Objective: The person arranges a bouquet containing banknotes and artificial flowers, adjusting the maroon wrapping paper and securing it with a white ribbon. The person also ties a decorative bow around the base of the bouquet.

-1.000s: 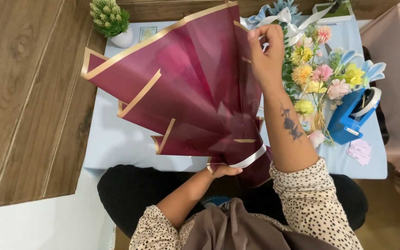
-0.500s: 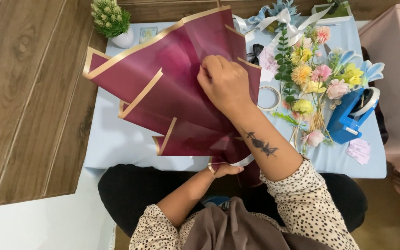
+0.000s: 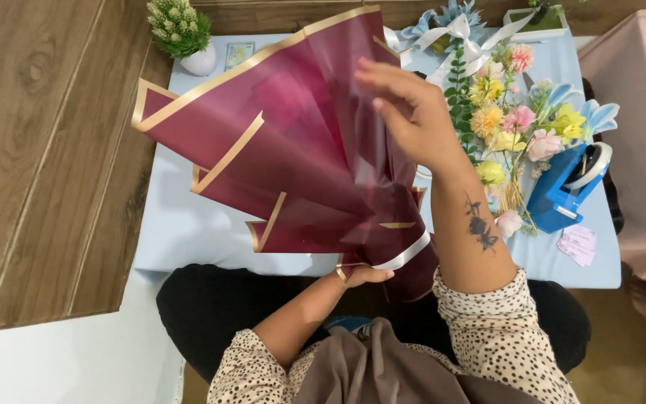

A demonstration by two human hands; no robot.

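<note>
While the left hand (image 3: 364, 275) has its fingers (image 3: 379, 274) clamped round the gathered neck of the maroon wrapping paper (image 3: 293, 157), where a white ribbon (image 3: 407, 254) crosses it, the right hand (image 3: 413, 112) hovers with fingers (image 3: 374, 78) spread apart against the upper right folds. From that pinched neck the paper's long axis fans up and left over the pale blue counter (image 3: 188, 224), so the right hand is nearer the open edge. Loose flowers (image 3: 517, 123) lie right of the paper.
</note>
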